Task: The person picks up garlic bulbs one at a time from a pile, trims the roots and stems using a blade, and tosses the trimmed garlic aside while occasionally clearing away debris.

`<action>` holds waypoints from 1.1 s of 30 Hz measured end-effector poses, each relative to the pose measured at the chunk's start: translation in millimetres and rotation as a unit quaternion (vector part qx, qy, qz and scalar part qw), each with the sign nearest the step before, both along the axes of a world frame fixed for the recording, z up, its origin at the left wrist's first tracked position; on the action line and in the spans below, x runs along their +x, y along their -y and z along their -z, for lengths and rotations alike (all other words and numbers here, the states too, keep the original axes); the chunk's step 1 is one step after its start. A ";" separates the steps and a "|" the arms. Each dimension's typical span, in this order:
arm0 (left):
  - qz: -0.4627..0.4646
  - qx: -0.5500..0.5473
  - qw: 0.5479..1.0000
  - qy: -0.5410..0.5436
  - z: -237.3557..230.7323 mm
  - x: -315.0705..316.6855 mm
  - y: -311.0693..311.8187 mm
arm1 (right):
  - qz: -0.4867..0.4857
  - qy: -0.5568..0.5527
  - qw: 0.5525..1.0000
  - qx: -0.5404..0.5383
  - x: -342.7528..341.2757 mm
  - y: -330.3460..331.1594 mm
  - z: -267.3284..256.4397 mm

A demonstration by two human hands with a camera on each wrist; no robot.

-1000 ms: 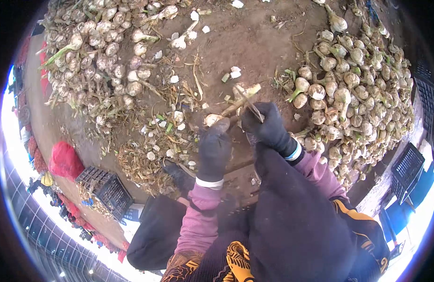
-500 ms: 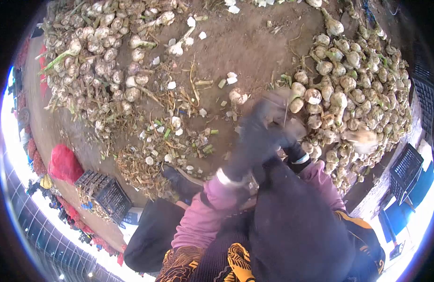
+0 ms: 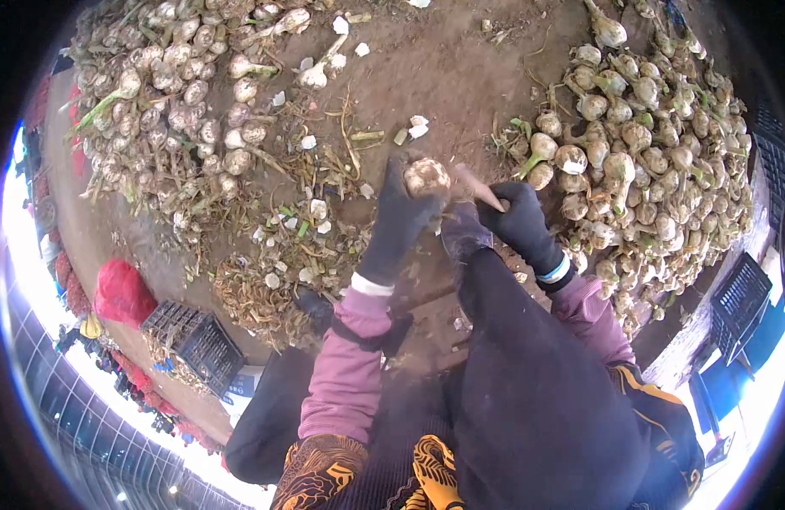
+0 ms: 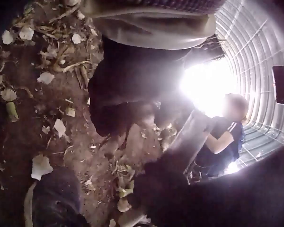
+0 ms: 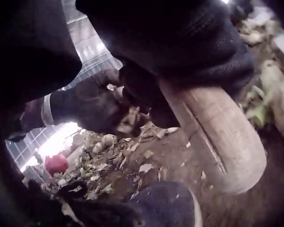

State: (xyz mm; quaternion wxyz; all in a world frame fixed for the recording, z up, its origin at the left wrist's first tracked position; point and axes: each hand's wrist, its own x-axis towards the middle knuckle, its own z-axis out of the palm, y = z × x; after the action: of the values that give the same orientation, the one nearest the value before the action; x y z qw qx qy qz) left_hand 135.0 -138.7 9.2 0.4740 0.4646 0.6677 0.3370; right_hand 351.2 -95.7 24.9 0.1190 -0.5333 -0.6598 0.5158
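In the head view my gloved left hand (image 3: 399, 217) holds a garlic bulb (image 3: 427, 177) just above the dirt floor, thumb on the near side and fingers along its left. To its right, my gloved right hand (image 3: 526, 223) grips a knife (image 3: 479, 189) that points toward the bulb and is a little blurred. The rounded end of the knife's wooden handle (image 5: 222, 137), with a slot along it, sticks out of the fist in the right wrist view. Dark and partly shaded, the left hand (image 4: 128, 85) hides the bulb from its own wrist camera.
A large heap of garlic with stems (image 3: 175, 102) lies at the left, a heap of trimmed bulbs (image 3: 639, 170) at the right. Peel scraps (image 3: 311, 229) litter the floor between. Black crates (image 3: 197, 340) and a red bag (image 3: 124, 291) stand farther left. Another person (image 4: 225, 137) shows behind.
The left hand held a stemmed garlic under the knife, then swung right as a blurred bulb showed over the right heap. Now it is back, holding a bulb that lay on the floor.
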 end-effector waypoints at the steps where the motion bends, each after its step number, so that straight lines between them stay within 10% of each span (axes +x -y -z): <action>1: 0.056 0.036 0.993 -0.103 34.3 -6.9 25.3 | -0.041 -0.008 0.998 0.039 -9.0 -5.3 -10.4; 5: 0.063 0.069 0.996 0.000 -17.5 -9.6 36.9 | -0.192 -0.009 0.968 0.159 -35.8 -18.8 -36.7; 22: -0.106 -0.075 0.975 0.182 -73.2 1.0 48.0 | -0.170 0.029 0.969 0.175 -38.0 -5.8 -22.0; 29: -0.059 0.016 0.998 0.005 -103.2 7.8 22.5 | -0.031 0.132 0.987 0.087 30.1 1.9 66.3; 30: -0.122 -0.052 0.979 0.152 -101.7 6.6 18.5 | -0.017 0.110 0.990 0.081 30.5 14.7 52.5; 33: -0.027 0.077 0.991 -0.103 -76.0 -1.5 10.7 | 0.013 0.065 0.990 0.127 9.7 14.6 32.1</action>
State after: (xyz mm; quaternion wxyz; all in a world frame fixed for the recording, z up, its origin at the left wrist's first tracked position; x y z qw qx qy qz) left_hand 133.5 -149.4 85.2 0.3559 0.5140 0.6973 0.3505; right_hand 360.9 -110.4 -7.2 0.1494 -0.5543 -0.7196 0.3906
